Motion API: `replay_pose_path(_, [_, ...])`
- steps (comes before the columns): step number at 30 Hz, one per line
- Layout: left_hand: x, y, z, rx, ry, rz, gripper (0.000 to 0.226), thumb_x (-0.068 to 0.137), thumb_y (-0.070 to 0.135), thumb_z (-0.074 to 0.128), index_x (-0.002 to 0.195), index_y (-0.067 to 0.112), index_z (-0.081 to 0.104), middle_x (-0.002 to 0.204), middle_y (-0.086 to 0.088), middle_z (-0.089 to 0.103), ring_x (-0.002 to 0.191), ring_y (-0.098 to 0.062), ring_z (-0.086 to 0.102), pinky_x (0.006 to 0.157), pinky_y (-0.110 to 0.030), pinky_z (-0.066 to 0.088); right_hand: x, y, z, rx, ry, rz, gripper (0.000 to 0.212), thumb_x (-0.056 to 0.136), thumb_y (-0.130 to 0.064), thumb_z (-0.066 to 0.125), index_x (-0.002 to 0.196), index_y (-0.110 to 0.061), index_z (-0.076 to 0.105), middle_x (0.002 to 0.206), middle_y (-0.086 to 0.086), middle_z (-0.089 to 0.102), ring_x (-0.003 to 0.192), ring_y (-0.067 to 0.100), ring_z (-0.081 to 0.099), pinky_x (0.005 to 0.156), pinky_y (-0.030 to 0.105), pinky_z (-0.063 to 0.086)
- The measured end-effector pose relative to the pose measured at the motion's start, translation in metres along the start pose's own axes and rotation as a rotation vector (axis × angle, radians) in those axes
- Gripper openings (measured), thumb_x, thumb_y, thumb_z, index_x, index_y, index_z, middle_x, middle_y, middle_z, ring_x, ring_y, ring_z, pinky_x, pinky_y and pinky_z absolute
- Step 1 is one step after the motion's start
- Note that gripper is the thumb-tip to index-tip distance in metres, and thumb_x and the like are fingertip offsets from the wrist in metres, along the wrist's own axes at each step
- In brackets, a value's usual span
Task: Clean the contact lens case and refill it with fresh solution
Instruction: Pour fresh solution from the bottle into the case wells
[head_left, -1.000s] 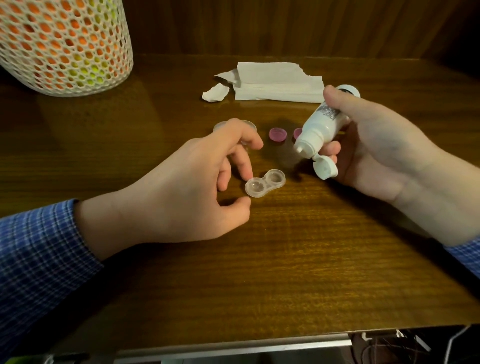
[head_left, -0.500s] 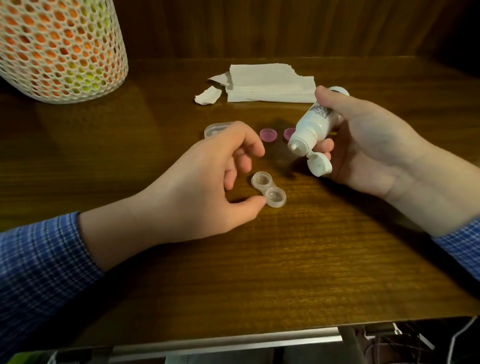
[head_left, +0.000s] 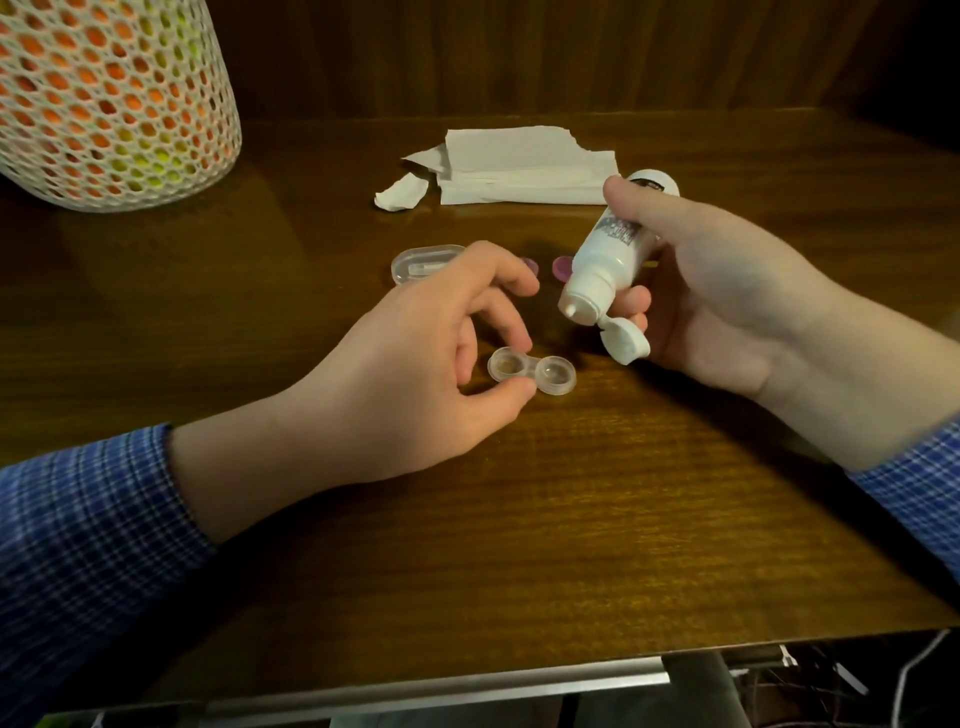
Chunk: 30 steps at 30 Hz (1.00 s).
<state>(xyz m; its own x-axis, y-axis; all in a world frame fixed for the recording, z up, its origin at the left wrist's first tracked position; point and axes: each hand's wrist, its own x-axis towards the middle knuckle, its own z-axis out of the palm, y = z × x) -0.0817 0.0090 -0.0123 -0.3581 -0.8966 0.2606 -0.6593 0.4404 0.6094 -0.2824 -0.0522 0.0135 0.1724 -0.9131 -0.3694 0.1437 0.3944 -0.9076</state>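
- Compared with half a second ago, the contact lens case (head_left: 532, 373) is being shown lying side to side on the wooden table (head_left: 571, 519); earlier it was being angled, one well nearer the table's front edge than the other.
- The left hand (head_left: 415, 374) is being kept on the case as before: its left well is now being pinched between the thumb at the near rim and a fingertip at the far rim.
- The solution bottle (head_left: 608, 260) is being gripped in the closed right hand (head_left: 727, 301), as it was earlier, tilted with its nozzle pointing down and to the left, above and just behind the case without touching it.
- The bottle's flip cap (head_left: 626, 345) is being left hanging open beneath the nozzle.
- One case with two open wells is being counted; whether liquid is lying in them cannot be told.
- Two pink caps (head_left: 562, 266) are being seen behind the hands, one mostly hidden by the left fingers.
- One clear plastic box (head_left: 415, 260) is being seen beside them; something pale is lying inside, too blurred to identify.
- One stack of white tissue (head_left: 524, 166) and one torn scrap (head_left: 400, 192) are lying farther back.
- One white mesh holder (head_left: 109, 98) is standing at the far left, with orange and yellow-green showing through its holes.
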Motion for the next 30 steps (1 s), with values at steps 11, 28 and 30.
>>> replay_pose_path(11, [-0.004, -0.004, 0.0, 0.001, 0.068, 0.023, 0.049, 0.082, 0.028, 0.078, 0.125, 0.018, 0.056, 0.095, 0.011, 0.071, 0.059, -0.017, 0.063, 0.053, -0.031, 0.056, -0.008, 0.01, 0.009, -0.3, -0.121, -0.205, 0.028, 0.096, -0.044, 0.066, 0.105, -0.019, 0.061, 0.068, -0.007, 0.075, 0.048, 0.01, 0.049, 0.041, 0.023, 0.042])
replay_pose_path(28, [-0.003, -0.006, 0.0, -0.015, 0.078, 0.025, 0.045, 0.082, 0.028, 0.08, 0.12, 0.016, 0.059, 0.095, 0.011, 0.071, 0.056, -0.017, 0.062, 0.05, -0.018, 0.049, -0.011, 0.01, 0.01, -0.35, -0.118, -0.231, 0.023, 0.095, -0.046, 0.065, 0.105, -0.026, 0.063, 0.076, -0.008, 0.078, 0.048, 0.007, 0.052, 0.043, 0.021, 0.044])
replay_pose_path(30, [-0.003, -0.007, 0.0, -0.016, 0.079, 0.025, 0.045, 0.082, 0.026, 0.081, 0.12, 0.016, 0.059, 0.095, 0.01, 0.071, 0.056, -0.017, 0.062, 0.05, -0.019, 0.05, -0.011, 0.01, 0.011, -0.348, -0.12, -0.23, 0.022, 0.095, -0.046, 0.065, 0.106, -0.027, 0.063, 0.075, -0.009, 0.078, 0.048, 0.006, 0.052, 0.043, 0.02, 0.044])
